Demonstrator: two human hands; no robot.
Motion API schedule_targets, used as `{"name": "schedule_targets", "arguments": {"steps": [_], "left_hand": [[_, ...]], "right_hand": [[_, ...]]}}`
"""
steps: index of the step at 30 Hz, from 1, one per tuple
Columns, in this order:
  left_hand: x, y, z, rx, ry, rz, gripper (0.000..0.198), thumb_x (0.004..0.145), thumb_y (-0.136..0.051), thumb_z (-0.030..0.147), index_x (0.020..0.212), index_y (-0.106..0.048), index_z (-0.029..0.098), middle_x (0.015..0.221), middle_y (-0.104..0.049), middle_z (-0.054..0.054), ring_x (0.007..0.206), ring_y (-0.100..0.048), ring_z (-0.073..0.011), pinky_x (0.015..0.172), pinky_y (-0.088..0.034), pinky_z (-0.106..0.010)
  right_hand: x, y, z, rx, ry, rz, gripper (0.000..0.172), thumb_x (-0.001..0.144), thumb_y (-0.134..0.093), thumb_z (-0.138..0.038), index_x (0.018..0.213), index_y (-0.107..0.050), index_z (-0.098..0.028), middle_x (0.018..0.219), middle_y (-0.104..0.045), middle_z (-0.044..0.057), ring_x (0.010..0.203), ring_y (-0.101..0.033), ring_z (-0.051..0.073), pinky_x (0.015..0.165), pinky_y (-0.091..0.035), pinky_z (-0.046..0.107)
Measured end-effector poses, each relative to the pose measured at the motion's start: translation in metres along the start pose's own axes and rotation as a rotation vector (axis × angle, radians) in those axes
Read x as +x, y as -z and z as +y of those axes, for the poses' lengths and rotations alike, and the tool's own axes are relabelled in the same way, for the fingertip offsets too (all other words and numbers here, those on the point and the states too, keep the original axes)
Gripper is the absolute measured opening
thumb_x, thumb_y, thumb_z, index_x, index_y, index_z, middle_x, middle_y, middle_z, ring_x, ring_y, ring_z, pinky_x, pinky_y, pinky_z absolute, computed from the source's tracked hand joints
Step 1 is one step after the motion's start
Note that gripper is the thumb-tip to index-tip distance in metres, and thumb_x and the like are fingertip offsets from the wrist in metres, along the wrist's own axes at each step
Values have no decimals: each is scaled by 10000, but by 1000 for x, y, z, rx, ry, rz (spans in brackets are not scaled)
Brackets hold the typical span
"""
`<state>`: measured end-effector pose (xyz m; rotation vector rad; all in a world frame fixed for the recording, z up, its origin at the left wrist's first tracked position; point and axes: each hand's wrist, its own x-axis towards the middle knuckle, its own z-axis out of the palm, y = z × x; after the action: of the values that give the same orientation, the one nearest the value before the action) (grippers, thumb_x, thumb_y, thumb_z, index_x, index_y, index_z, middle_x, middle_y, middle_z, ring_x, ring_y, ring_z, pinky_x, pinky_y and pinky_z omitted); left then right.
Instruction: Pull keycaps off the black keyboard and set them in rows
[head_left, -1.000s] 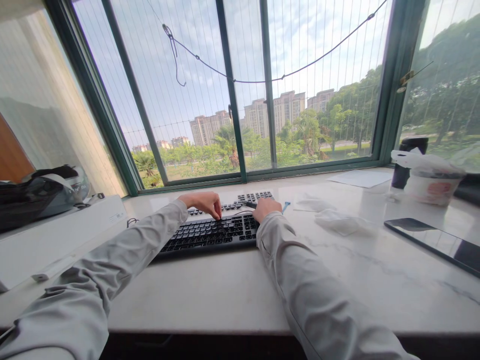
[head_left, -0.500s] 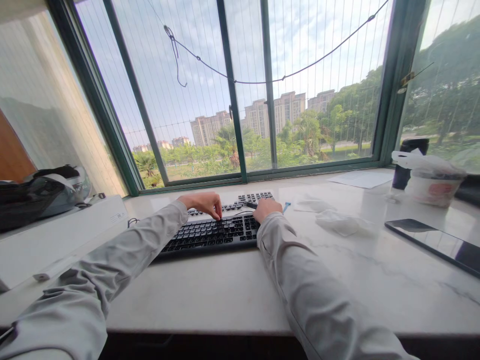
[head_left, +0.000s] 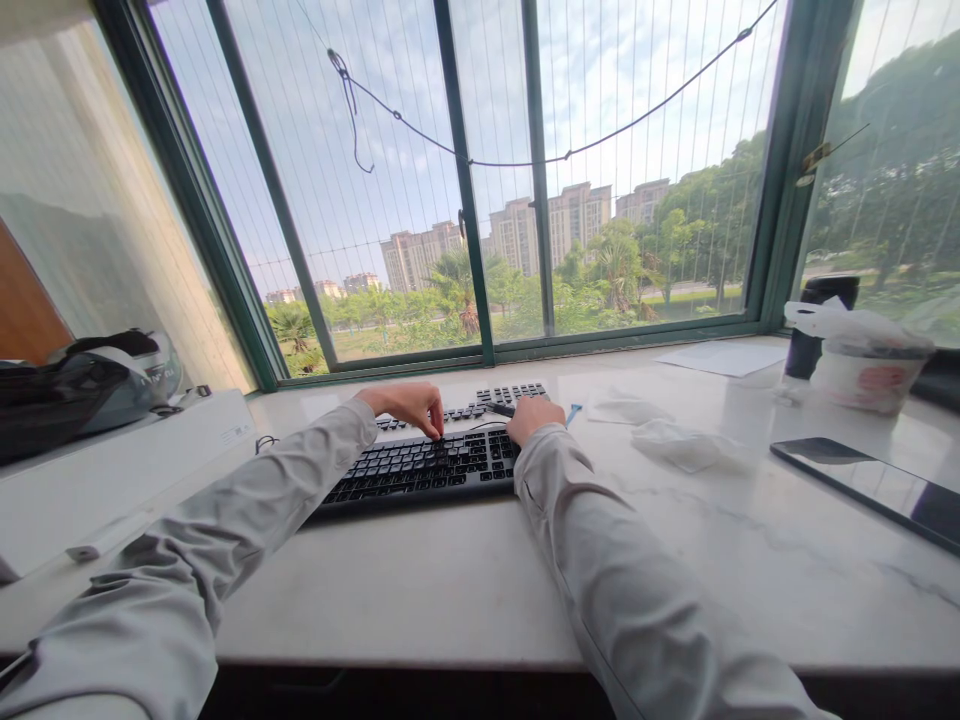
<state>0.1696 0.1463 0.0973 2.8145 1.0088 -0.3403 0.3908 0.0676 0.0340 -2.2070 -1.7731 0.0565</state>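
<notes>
- White marble table [head_left: 450, 600] below the window.
- Black keyboard [head_left: 420, 465] lies near its middle.
- Crumpled tissue [head_left: 686, 445] lies to the keyboard's right.
- Sheet of paper [head_left: 724, 357] lies by the window.
- Dark tablet [head_left: 870, 485] lies flat at the right.
- Tub [head_left: 862, 378] and dark cup [head_left: 814, 320] stand far right.

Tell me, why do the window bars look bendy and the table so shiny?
Head view: the wide lens bows and tilts the window frame toward the edges; daylight glares off the marble counter and the tablet; the keyboard looks sharp, with soft shadows.
</notes>
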Motion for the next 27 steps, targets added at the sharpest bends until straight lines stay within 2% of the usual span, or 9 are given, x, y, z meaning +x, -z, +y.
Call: {"name": "schedule_targets", "arguments": {"steps": [14,20,23,25,27], "left_hand": [[-1,-3,3,-15,-17,7,346,660,-740,485,908,-772,246,819,-741,-19,668,-604,-124,600,-387,-209],[-4,-8,11,102,-68,140,229,652,-761,431,818,-784,276,727,-726,-19,624,-578,-136,613,-373,-234],[-10,-9,13,86,-72,173,195,668,-752,412,817,-782,289,733,-732,-10,629,-596,-136,617,-376,-225],[-18,-9,14,36,-48,229,201,699,-726,417,840,-780,285,765,-740,-10,662,-621,-138,628,-384,-212],[-29,-13,16,-16,-19,337,216,744,-684,430,863,-778,276,805,-746,-14,708,-640,-146,642,-393,-205]], "right_hand": [[1,-2,0,14,5,33,274,770,-567,-222,999,-699,-147,1077,-665,158,961,-640,256,748,-497,338],[1,-3,2,15,12,37,295,769,-562,-210,1022,-696,-133,1068,-664,175,966,-637,264,762,-490,348],[2,-4,1,12,19,51,295,762,-567,-207,1016,-699,-135,1041,-671,176,961,-640,270,759,-487,354],[2,-4,-2,17,37,95,286,763,-568,-219,1003,-700,-137,1004,-679,177,937,-645,274,745,-482,352],[1,-3,-6,43,71,166,268,787,-553,-258,976,-702,-140,953,-685,174,889,-652,269,719,-472,340]]}}
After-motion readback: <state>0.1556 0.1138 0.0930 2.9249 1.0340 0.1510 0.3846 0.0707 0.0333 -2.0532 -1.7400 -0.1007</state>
